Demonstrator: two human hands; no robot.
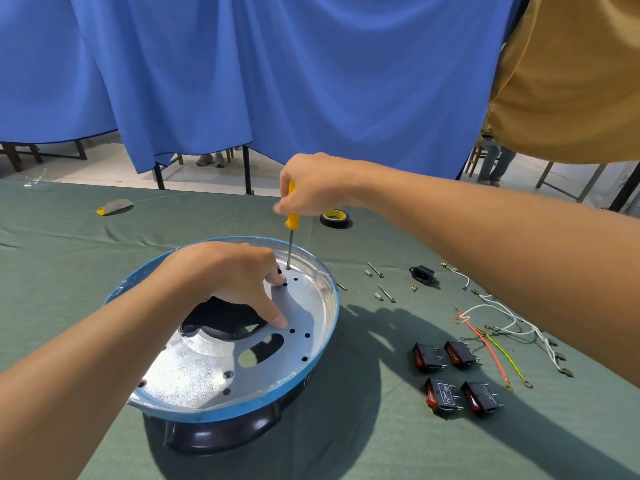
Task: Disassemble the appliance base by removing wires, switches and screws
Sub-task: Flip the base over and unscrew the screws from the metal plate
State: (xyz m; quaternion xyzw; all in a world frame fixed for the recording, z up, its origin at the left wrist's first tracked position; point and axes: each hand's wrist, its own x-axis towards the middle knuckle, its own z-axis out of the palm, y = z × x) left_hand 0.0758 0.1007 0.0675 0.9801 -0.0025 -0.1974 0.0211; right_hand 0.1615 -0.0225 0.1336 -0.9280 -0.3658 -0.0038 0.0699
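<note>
The appliance base is a round silver metal dish with a blue rim on a black plastic foot, lying on the green cloth. My left hand rests inside the dish, its thumb pressed on the metal plate and its fingertips curled beside a screw hole at the far side. My right hand grips the yellow handle of a screwdriver, held upright with its tip in a screw at the far part of the plate. Several red rocker switches and loose wires lie to the right.
Loose screws and spacers and a black power socket lie right of the dish. A roll of yellow-cored black tape sits behind my right hand. A yellow-edged scrap lies far left. Blue curtain hangs beyond the table.
</note>
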